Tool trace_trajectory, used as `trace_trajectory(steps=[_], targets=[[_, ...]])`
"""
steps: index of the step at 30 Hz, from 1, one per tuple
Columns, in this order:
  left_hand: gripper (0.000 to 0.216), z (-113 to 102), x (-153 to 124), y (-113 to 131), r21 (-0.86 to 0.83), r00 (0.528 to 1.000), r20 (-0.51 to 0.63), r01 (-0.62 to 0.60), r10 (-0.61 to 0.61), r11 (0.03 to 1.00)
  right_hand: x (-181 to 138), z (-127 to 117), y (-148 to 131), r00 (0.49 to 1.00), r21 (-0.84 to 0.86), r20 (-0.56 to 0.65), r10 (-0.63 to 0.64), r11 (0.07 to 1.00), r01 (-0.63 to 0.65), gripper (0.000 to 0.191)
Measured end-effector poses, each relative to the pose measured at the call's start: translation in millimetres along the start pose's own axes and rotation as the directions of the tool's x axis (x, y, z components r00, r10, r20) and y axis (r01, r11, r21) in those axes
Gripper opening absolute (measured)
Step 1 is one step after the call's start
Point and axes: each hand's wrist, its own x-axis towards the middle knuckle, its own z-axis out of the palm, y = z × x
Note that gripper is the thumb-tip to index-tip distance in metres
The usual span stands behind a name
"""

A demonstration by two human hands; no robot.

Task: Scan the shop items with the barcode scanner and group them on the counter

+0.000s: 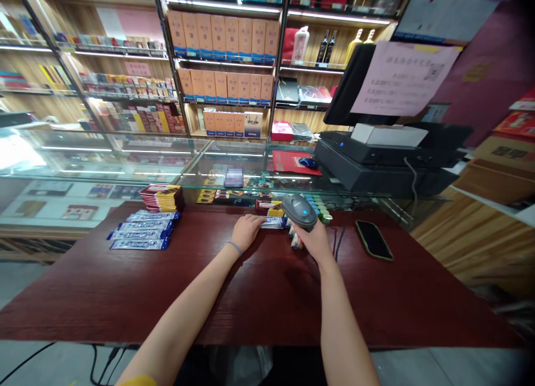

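A dark grey handheld barcode scanner [300, 210] with a blue light is gripped in my right hand [316, 242], above the wooden counter. My left hand [246, 234] has its fingers closed on the left end of a slim blue-and-white packet [273, 223] lying on the counter. Just behind it are small yellow-and-brown packs [271, 209]. Green-topped small items [324, 212] stand behind the scanner, partly hidden by it. Off to the left, several similar blue-and-white packets [142, 230] lie in an overlapping row, with a stack of yellow-and-dark-red packs [162, 198] behind them.
The dark red wooden counter [259, 297] meets a glass display case [167, 157]. A phone [374, 240] lies at right. Behind it stand a monitor [349, 85] with a paper sheet and a black register unit [376, 163]. A mouse [308, 162] rests on a red mat [288, 161].
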Motion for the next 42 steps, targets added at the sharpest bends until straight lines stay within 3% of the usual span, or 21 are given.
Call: trace_trajectory(steps=[3,6,9,11,14,17,21,24,27,31,36,42], targets=[[0.032,-9.8,0.3,0.3,-0.232,0.979,-0.15,0.104,-0.141,0.967,-2.5,1.9,-5.7,1.0,0.033,-0.019,0.025,0.999,-0.024,0.046],[0.031,-25.6,-3.9,-2.3,-0.58,0.894,-0.184,0.236,-0.408,0.78,-4.8,4.8,-10.2,0.998,0.052,-0.052,0.03,0.998,-0.027,0.045],[0.038,-47.1,-16.3,-9.9,-0.866,0.815,0.028,0.309,-0.579,0.392,-6.4,9.0,-13.2,0.996,0.053,-0.083,0.026,0.998,-0.021,0.042],[0.044,-62.6,-28.8,-18.1,-0.922,0.775,0.189,0.351,-0.603,0.162,-7.5,12.7,-15.4,0.996,0.046,-0.088,0.023,0.999,-0.019,0.044],[0.045,-83.0,-49.3,-32.7,-0.924,0.747,0.307,0.383,-0.59,0.004,-9.9,19.7,-18.9,0.999,0.037,-0.03,0.018,0.999,-0.017,0.047],[0.041,-95.9,-65.7,-45.8,-0.92,0.726,0.341,0.389,-0.597,-0.053,-13.1,28.5,-20.4,0.994,-0.036,0.099,-0.042,0.998,0.046,0.046],[0.037,-100.9,-75.2,-55.2,-0.913,0.689,0.367,0.396,-0.624,-0.1,-18.5,42.6,-19.8,0.969,-0.265,0.23,-0.095,0.952,0.156,0.054],[0.036,-98.6,-75.8,-58.1,-0.914,0.695,0.373,0.39,-0.616,-0.113,-23.2,51.8,-20.6,0.96,-0.391,0.273,-0.07,0.903,0.177,0.059],[0.038,-95.0,-75.5,-60.2,-0.915,0.703,0.373,0.387,-0.605,-0.114,-26.2,56.8,-20.3,0.947,-0.406,0.307,-0.09,0.888,0.216,0.06],[0.041,-93.7,-76.0,-61.4,-0.911,0.714,0.379,0.399,-0.588,-0.103,-26.0,57.1,-15.7,0.933,-0.501,0.351,-0.085,0.824,0.264,0.052],[0.041,-96.8,-76.6,-59.6,-0.913,0.736,0.371,0.399,-0.566,-0.08,-24.8,52.8,-16.0,0.928,-0.438,0.364,-0.074,0.866,0.241,0.051],[0.042,-94.4,-77.9,-59.4,-0.921,0.731,0.371,0.37,-0.573,-0.124,-24.9,52.9,-17.3,0.925,-0.388,0.373,-0.072,0.894,0.225,0.053]])
